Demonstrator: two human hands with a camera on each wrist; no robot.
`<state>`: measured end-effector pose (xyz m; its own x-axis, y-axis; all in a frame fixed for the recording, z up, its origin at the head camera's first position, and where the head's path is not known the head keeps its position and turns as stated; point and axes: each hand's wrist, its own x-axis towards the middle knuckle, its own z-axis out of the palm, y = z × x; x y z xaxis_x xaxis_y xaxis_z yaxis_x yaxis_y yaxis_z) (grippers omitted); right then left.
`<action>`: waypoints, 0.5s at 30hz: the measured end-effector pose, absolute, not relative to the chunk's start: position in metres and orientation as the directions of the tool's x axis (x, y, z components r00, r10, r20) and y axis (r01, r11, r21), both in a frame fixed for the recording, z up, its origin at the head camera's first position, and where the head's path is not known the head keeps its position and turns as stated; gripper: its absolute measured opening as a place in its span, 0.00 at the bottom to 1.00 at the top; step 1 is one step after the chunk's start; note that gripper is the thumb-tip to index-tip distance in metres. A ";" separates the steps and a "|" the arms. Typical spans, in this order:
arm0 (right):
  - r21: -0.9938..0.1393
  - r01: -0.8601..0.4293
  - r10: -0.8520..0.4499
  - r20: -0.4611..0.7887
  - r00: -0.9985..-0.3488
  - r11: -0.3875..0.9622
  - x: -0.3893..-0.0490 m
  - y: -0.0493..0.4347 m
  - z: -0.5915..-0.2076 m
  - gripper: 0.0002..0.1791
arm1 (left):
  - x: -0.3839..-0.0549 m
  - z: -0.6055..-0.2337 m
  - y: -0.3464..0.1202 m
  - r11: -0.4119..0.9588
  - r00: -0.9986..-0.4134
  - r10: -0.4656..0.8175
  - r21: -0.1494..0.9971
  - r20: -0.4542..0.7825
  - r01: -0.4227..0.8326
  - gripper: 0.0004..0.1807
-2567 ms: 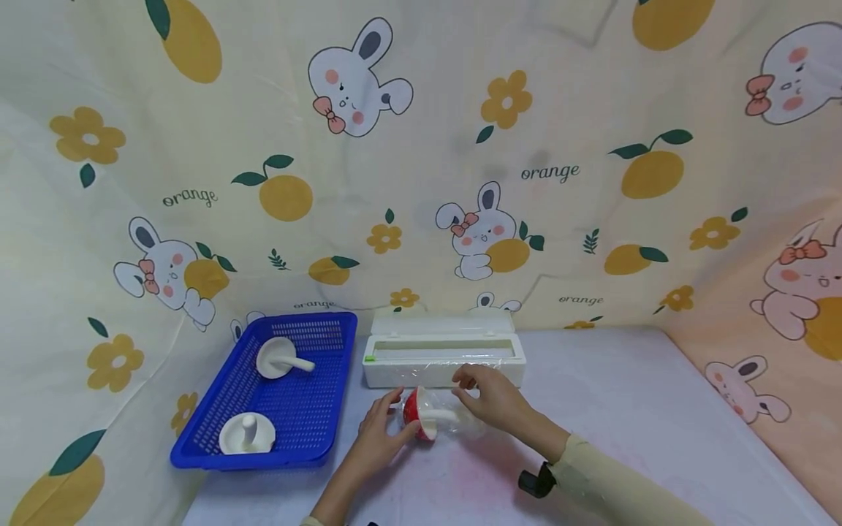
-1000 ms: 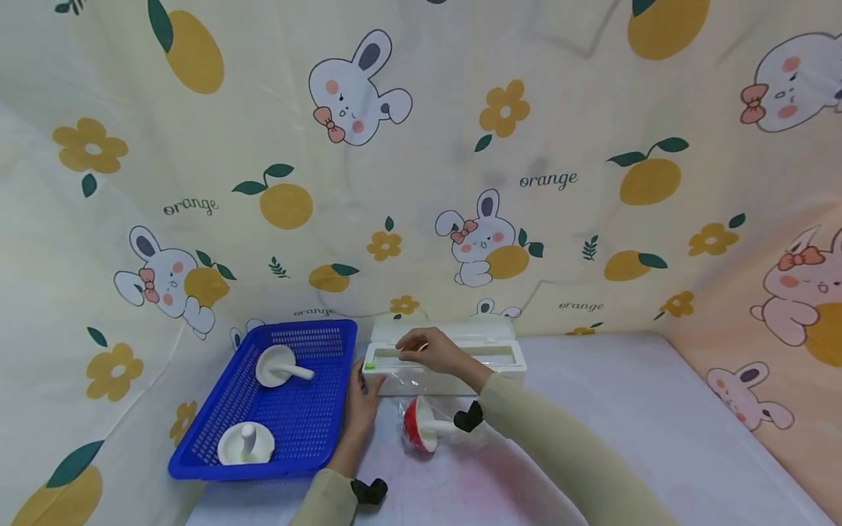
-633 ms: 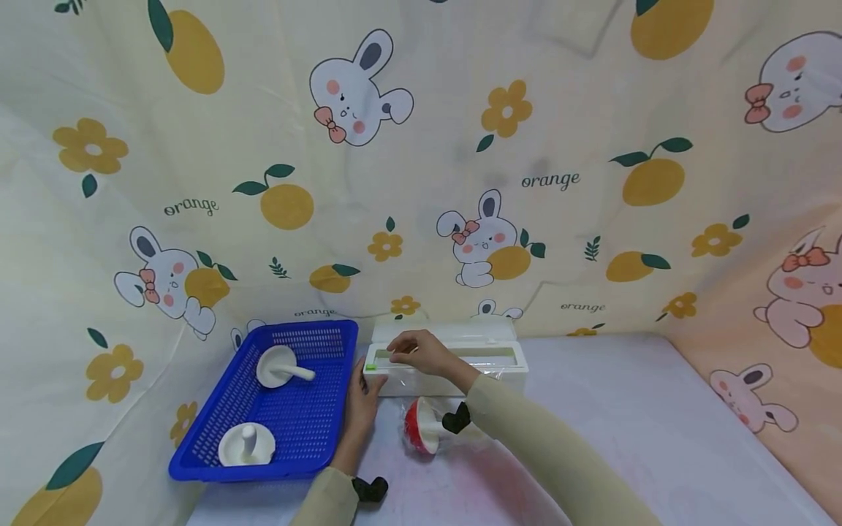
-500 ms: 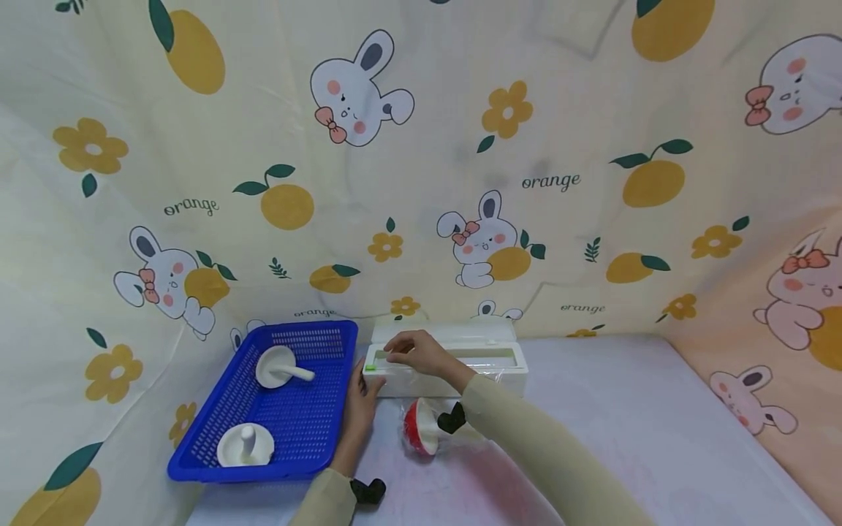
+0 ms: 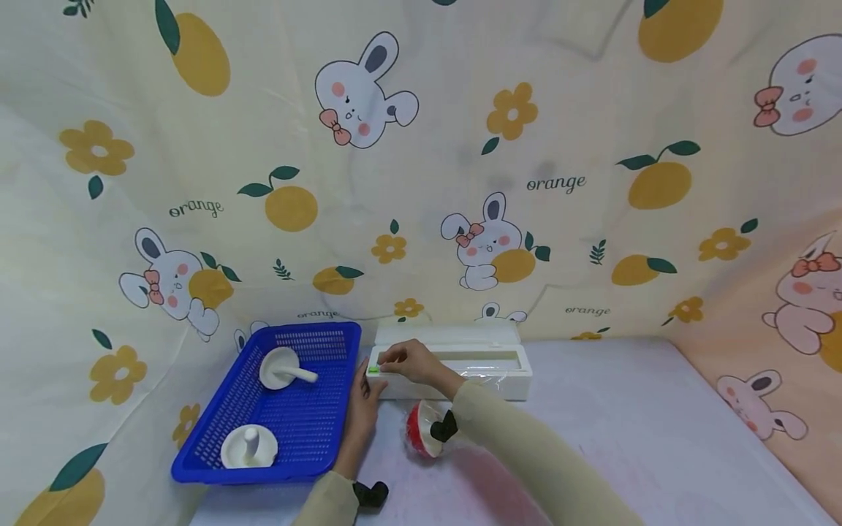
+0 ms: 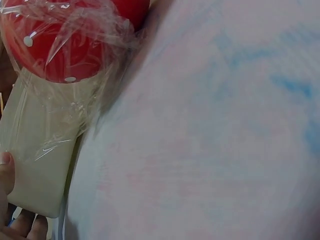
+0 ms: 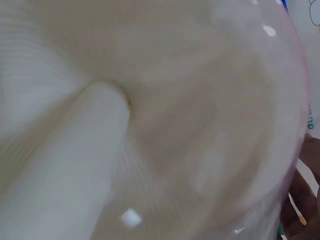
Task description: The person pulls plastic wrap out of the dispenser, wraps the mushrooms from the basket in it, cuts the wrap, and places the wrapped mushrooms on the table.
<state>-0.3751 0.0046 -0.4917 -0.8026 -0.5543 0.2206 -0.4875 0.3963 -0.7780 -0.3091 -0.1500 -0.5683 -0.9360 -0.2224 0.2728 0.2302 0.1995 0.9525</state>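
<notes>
Apparently you're at the cutting step: your right hand (image 5: 413,361) has its fingertips at the green tab (image 5: 373,370), pinch or touch unclear; your left hand (image 5: 362,409) grips the left end of the white box (image 5: 503,384). Next seems to call for a steady box and an even rightward slide. The film-wrapped mushroom (image 5: 424,429) lies just nearside; the blue basket (image 5: 305,424) hems your left, but the table (image 5: 605,424) opens rightward.

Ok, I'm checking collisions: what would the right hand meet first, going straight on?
Likely the green tab on the white box, which the right hand may already touch; depth is unclear.
</notes>
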 end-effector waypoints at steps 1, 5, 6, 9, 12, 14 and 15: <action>-0.778 -0.484 -0.549 0.219 -0.807 0.401 -0.375 0.004 -0.493 0.07 | -0.309 -0.569 -0.150 0.206 -0.934 -0.217 0.949 0.284 0.240 0.37; -0.769 -0.480 -0.531 0.219 -0.819 0.422 -0.375 0.003 -0.498 0.06 | -0.306 -0.573 -0.149 0.197 -0.929 -0.211 0.944 0.303 0.263 0.37; -0.769 -0.476 -0.524 0.218 -0.823 0.427 -0.374 0.002 -0.499 0.06 | -0.305 -0.573 -0.149 0.193 -0.928 -0.209 0.944 0.308 0.269 0.36; -0.770 -0.462 -0.506 0.213 -0.836 0.439 -0.373 0.001 -0.499 0.06 | -0.305 -0.572 -0.149 0.185 -0.928 -0.207 0.944 0.311 0.275 0.36; -0.770 -0.460 -0.499 0.215 -0.840 0.442 -0.373 0.000 -0.499 0.06 | -0.306 -0.571 -0.150 0.194 -0.927 -0.203 0.941 0.316 0.279 0.36; -0.767 -0.473 -0.503 0.229 -0.833 0.433 -0.374 0.000 -0.499 0.06 | -0.307 -0.570 -0.150 0.204 -0.925 -0.204 0.938 0.321 0.280 0.36; -0.765 -0.477 -0.505 0.233 -0.831 0.432 -0.374 -0.001 -0.499 0.06 | -0.307 -0.569 -0.151 0.214 -0.922 -0.203 0.934 0.330 0.287 0.36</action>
<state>-0.3741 -0.0009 -0.4990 -0.8311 -0.5048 0.2333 -0.4771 0.4318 -0.7655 -0.3070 -0.1506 -0.5692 -0.9220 -0.2029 0.3296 0.2868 0.2138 0.9338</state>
